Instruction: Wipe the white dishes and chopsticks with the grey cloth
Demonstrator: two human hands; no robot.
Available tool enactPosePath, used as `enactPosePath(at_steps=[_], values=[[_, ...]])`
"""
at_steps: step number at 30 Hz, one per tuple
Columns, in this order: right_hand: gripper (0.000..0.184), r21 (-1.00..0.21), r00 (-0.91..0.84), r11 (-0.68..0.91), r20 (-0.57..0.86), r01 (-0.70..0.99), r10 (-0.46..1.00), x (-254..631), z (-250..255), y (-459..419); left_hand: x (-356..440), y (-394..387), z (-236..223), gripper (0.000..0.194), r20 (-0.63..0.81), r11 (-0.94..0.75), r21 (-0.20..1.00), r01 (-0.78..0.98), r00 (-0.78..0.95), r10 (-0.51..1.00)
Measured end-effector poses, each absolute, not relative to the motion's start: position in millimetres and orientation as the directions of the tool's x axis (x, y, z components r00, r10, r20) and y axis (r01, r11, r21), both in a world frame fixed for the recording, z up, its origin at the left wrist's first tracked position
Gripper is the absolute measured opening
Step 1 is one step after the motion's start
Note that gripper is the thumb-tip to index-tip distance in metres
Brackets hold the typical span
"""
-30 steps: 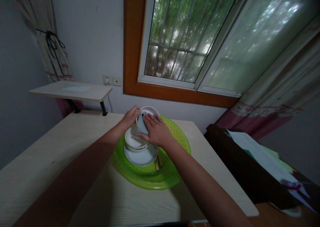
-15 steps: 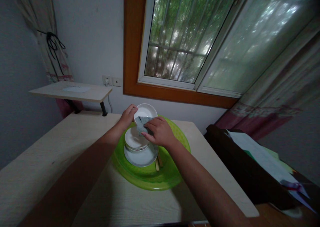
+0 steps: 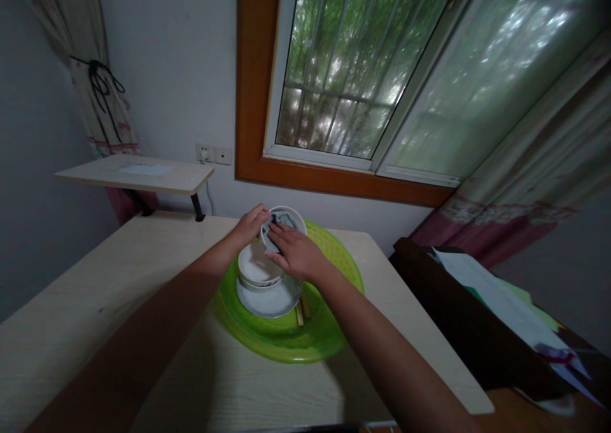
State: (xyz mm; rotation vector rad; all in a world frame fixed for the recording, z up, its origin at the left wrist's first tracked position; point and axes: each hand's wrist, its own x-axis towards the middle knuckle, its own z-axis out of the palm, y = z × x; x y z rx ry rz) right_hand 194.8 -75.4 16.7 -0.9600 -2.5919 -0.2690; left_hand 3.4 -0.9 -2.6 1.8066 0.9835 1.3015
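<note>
Gripped at its left rim, a white bowl (image 3: 301, 221) is held up tilted by my left hand (image 3: 251, 223), its fingers closed on the edge. A grey cloth (image 3: 285, 217) lies bunched inside that bowl. My right hand (image 3: 298, 251) presses the cloth against the inner surface, and its palm hides part of both. Just below, another white bowl (image 3: 258, 264) rests stacked on a white plate (image 3: 270, 302). Wooden chopsticks (image 3: 300, 314) lie beside the plate. All of these lower dishes sit in a round green tray (image 3: 296, 350).
The tray stands on a pale wooden table (image 3: 157, 331). At the back left is a small raised shelf (image 3: 181, 181) with a paper on it. A dark brown piece of furniture (image 3: 443, 325) holding papers stands to the right. Behind is a barred window (image 3: 348, 70).
The held bowl has tipped and shifted slightly right and down. My right hand has pushed the cloth from the bowl's near edge into its inside.
</note>
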Motion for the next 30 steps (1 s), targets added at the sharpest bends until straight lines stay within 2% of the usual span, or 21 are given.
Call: enactPosePath(at_steps=[3,8,13,17,22,26,30], values=[[0.07,0.091,-0.643,0.671,0.406,0.736,0.649,194.5,17.2,-78.0,4.1,-2.3,-1.2,0.03,0.419,-0.463,0.864,0.198,0.226,0.879],[0.077,0.125,-0.544,0.549,0.431,0.826,0.72,190.4,21.5,-84.1,4.7,-7.6,6.3,0.031,0.389,-0.418,0.868,0.27,0.155,0.908],[0.069,0.139,-0.519,0.504,0.351,0.852,0.78,188.4,28.5,-88.0,3.5,-14.3,13.4,0.029,0.405,-0.423,0.845,0.326,0.126,0.906],[0.062,0.109,-0.569,0.565,0.301,0.818,0.765,191.1,29.3,-87.6,1.8,-14.3,12.5,0.029,0.437,-0.45,0.827,0.337,0.119,0.891],[0.045,-0.057,-0.698,0.755,0.342,0.653,0.629,195.7,24.6,-83.7,-0.3,-8.7,6.8,0.029,0.424,-0.428,0.838,0.338,0.09,0.901],[0.056,-0.124,-0.733,0.806,0.354,0.579,0.581,195.4,22.3,-85.2,-0.6,-3.9,2.5,0.028,0.445,-0.458,0.835,0.304,0.117,0.888],[0.068,-0.074,-0.73,0.791,0.34,0.608,0.593,191.4,22.1,-87.9,0.4,-4.4,2.0,0.028,0.449,-0.474,0.846,0.245,0.153,0.881]])
